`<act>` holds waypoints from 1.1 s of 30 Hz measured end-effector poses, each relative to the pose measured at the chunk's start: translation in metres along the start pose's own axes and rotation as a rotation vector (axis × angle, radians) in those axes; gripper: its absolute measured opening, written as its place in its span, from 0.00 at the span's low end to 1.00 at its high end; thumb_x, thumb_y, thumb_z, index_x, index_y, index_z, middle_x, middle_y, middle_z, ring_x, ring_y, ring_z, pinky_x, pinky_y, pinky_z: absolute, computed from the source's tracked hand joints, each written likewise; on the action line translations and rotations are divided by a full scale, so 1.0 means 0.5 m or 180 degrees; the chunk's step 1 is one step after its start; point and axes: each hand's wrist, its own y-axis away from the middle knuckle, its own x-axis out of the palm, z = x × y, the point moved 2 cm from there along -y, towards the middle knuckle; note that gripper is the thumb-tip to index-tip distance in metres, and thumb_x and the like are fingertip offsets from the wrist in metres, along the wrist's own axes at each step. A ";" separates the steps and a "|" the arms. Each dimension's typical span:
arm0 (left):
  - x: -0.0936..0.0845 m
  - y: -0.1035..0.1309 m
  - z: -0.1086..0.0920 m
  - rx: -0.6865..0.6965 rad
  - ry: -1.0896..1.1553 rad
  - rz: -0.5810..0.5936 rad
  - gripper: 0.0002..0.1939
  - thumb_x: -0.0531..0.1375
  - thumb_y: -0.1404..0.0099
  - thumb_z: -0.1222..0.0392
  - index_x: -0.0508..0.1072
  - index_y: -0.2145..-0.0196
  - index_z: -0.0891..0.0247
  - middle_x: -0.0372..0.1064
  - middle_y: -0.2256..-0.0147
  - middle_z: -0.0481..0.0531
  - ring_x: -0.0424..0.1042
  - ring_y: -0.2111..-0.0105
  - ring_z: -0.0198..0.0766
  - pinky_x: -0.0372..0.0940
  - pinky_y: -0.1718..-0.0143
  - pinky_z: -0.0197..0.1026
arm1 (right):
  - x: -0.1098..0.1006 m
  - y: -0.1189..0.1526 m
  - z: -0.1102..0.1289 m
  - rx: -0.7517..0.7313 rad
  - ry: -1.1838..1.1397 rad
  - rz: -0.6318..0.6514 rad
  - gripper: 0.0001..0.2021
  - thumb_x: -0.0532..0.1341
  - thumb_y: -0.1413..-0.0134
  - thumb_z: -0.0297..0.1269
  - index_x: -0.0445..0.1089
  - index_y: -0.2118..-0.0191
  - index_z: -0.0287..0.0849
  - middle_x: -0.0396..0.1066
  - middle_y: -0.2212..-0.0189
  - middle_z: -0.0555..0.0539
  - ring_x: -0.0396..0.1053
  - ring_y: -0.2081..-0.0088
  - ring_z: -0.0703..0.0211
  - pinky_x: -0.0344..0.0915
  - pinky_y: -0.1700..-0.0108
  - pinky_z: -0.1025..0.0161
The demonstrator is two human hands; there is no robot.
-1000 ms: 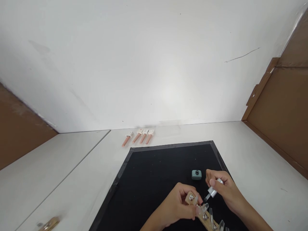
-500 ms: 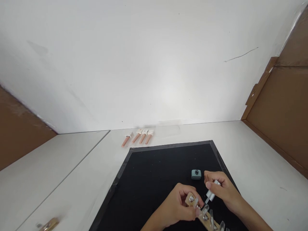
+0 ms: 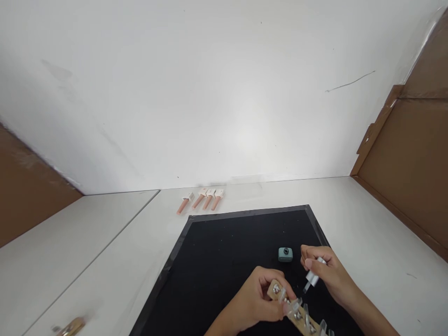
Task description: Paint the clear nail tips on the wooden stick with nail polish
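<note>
My left hand (image 3: 261, 298) is closed around the upper end of a wooden nail tip stand (image 3: 292, 311), which carries several clear nail tips (image 3: 306, 315) on metal knobs. My right hand (image 3: 324, 270) pinches the pale cap of a nail polish brush (image 3: 314, 276). The brush points down and left toward the stand, with a small gap between its tip and the nearest nail tip. Just left of my right hand, a small teal nail polish bottle (image 3: 285, 255) stands uncapped on the black mat. The lower end of the stand runs out of view.
The black mat (image 3: 224, 252) lies on a white table (image 3: 115, 275). Several pink-handled items with white tops (image 3: 208, 200) lie behind it, by the white wall. Another wooden piece (image 3: 72, 326) is cut off at the lower left. Brown cardboard panels (image 3: 409, 154) flank both sides.
My right hand has moved slightly up and right, drawing the brush away from the nail tips. My left hand still holds the stand, which has shifted slightly left.
</note>
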 end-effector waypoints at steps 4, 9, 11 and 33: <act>-0.004 0.001 0.003 0.0072 0.0013 -0.0169 0.20 0.68 0.59 0.46 0.77 0.79 0.69 0.60 0.81 0.46 0.57 0.83 0.27 0.50 0.81 0.34 | -0.006 0.000 0.005 0.0036 -0.0142 -0.0173 0.26 0.59 0.50 0.54 0.45 0.84 0.44 0.44 0.82 0.55 0.46 0.77 0.62 0.46 0.75 0.63; -0.005 -0.003 0.002 0.0428 -0.0109 -0.0586 0.17 0.68 0.56 0.49 0.77 0.79 0.68 0.60 0.80 0.47 0.56 0.82 0.28 0.51 0.80 0.34 | -0.028 -0.002 0.025 0.0093 -0.0304 -0.0764 0.26 0.60 0.52 0.56 0.49 0.84 0.44 0.44 0.81 0.54 0.47 0.77 0.60 0.48 0.74 0.61; -0.005 -0.004 -0.003 0.0552 -0.0202 -0.0776 0.17 0.68 0.57 0.49 0.77 0.79 0.68 0.60 0.81 0.47 0.55 0.82 0.28 0.50 0.80 0.35 | -0.037 -0.001 0.034 0.0006 -0.0343 -0.0954 0.25 0.60 0.53 0.57 0.53 0.84 0.44 0.48 0.81 0.53 0.50 0.76 0.58 0.51 0.73 0.61; 0.003 -0.014 -0.007 -0.0292 0.0868 -0.0436 0.20 0.72 0.66 0.48 0.77 0.81 0.69 0.63 0.84 0.46 0.60 0.84 0.26 0.56 0.83 0.30 | -0.005 0.010 0.035 -0.1006 0.0199 -0.0312 0.15 0.62 0.49 0.49 0.68 0.77 0.44 0.58 0.80 0.51 0.57 0.75 0.59 0.55 0.75 0.64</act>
